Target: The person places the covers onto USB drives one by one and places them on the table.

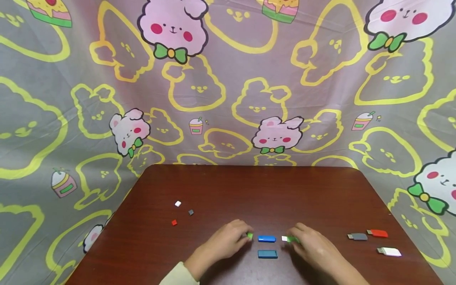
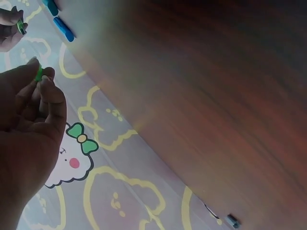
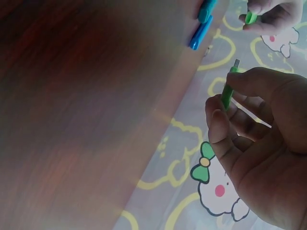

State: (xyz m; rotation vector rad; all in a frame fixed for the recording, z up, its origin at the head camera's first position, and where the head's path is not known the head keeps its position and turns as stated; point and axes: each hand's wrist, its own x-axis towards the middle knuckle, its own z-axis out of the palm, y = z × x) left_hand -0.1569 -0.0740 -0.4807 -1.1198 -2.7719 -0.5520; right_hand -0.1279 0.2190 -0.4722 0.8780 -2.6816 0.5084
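Between finger and thumb, my left hand (image 1: 228, 239) pinches a small green cap (image 1: 250, 236); in the left wrist view the green cap (image 2: 39, 74) peeks out at the fingertips. A green USB flash drive (image 1: 293, 239) is gripped by my right hand (image 1: 314, 246), its bare metal plug (image 3: 236, 63) pointing away from the fingers in the right wrist view. In the head view that plug faces left, toward the cap, with a gap between. A blue flash drive (image 1: 266, 238) lies on the table between the hands, and a teal flash drive (image 1: 267, 254) just in front of it.
Uncapped grey (image 1: 358, 236), red (image 1: 377, 233) and white (image 1: 390, 251) flash drives lie on the right of the brown table (image 1: 256, 194). On the left are small white (image 1: 178, 204), dark grey (image 1: 190, 212) and red (image 1: 174, 223) caps. A patterned curtain (image 1: 228, 91) surrounds the table.
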